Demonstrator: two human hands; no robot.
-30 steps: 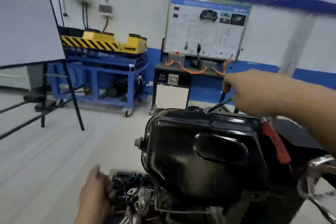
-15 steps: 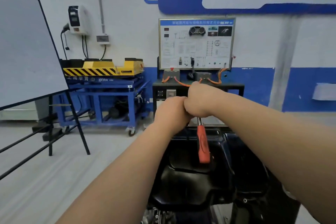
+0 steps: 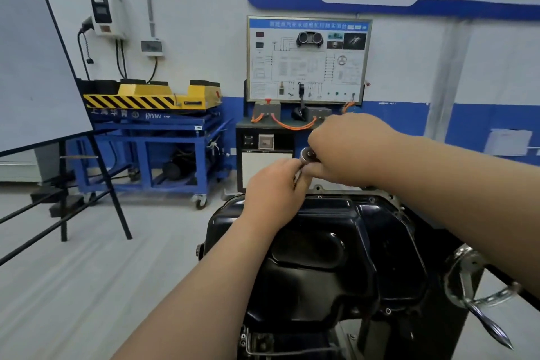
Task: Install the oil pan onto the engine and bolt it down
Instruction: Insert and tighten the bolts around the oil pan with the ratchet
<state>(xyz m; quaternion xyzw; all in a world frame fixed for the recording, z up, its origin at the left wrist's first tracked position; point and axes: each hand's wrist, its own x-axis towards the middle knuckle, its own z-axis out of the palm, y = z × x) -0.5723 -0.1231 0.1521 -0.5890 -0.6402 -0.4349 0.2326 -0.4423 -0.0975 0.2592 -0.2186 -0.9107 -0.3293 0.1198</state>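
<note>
The black oil pan (image 3: 321,245) sits on top of the engine (image 3: 263,342) in the lower middle of the view. Small bolt heads show along its flange. Both my hands meet above the pan's far edge. My right hand (image 3: 347,149) is closed over a ratchet wrench, whose round metal head (image 3: 307,153) sticks out to the left; the handle is hidden under my hand. My left hand (image 3: 274,190) is closed around the tool's shaft just below that head.
A chrome crank handle (image 3: 479,298) of the engine stand juts out at the right. Behind stand a training board on a black cabinet (image 3: 306,61), a blue cart (image 3: 152,149) with a yellow striped lift, and a whiteboard easel (image 3: 38,67) at the left. Grey floor lies to the left.
My left hand came up from the engine's lower side to join the right on the wrench. The red handle seen half a second ago is now covered, and the ratchet head shows.
</note>
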